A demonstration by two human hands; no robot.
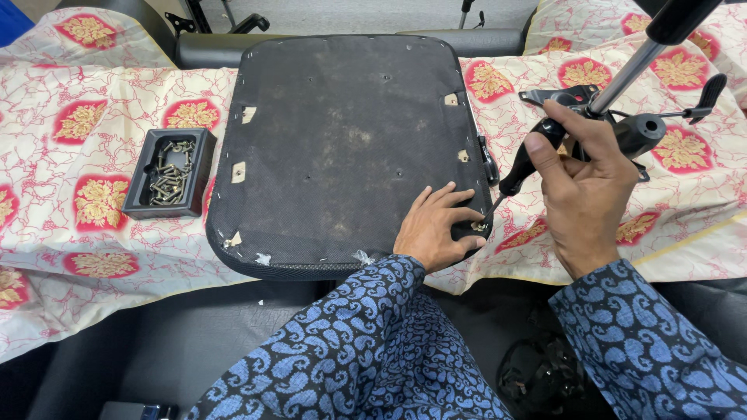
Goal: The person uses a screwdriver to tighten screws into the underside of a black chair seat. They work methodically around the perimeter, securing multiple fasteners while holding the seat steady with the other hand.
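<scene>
An upturned black chair seat (pixel 342 140) lies flat on a patterned cloth, its fabric underside dusty, with small holes and staples near the edges. My left hand (pixel 437 229) rests on the seat's near right corner, fingers pinched around a small screw. My right hand (pixel 580 175) grips a black-handled screwdriver (pixel 529 159); its tip points down at that corner beside my left fingers. Behind my right hand sits a black chair mechanism (pixel 634 128) with levers and a silver gas-lift column (pixel 626 74) rising up to the right.
A small black tray (pixel 204 167) with several brass-coloured screws stands left of the seat. The floral cream and red cloth (pixel 93 117) covers the work surface. Black chair parts lie behind the seat and near my lap at the bottom right (pixel 545 373).
</scene>
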